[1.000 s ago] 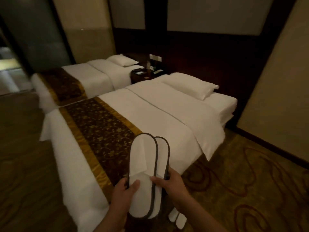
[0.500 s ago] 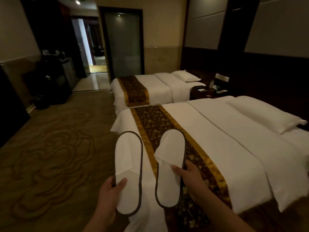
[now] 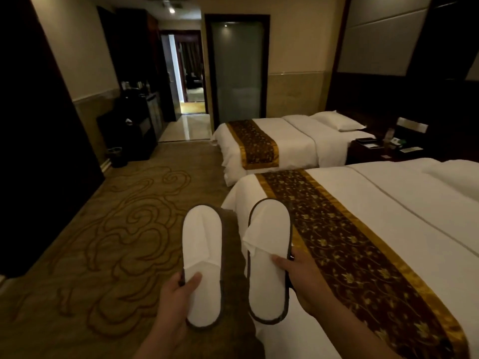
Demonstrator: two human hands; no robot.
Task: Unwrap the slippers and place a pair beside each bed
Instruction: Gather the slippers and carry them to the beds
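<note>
Since the earlier frames our view has swung left across the room, so the far bed now sits ahead of us, and the two slippers, held overlapped at first, are now parted with a gap of carpet showing between them.

Grip: our left hand is closed on the heel end of one flat white disposable slipper with dark piped edging, thumb across the insole, fingers underneath. Our right hand pinches the second white dark-edged slipper at mid-length along its right edge, thumb on the insole.

Handling, as we judge it: very light, thin-soled, soft cloth; they stand out from the hands without drooping, so some stiffness in the sole. Not fragile, not slippery. Heel or side edge is the sensible hold; the loose toe cover would crumple.

Both slippers are unwrapped and held in the air over the foot corner of the near white bed with the brown-and-gold runner. Beyond, the far white bed with a matching runner and the patterned brown carpet.
</note>
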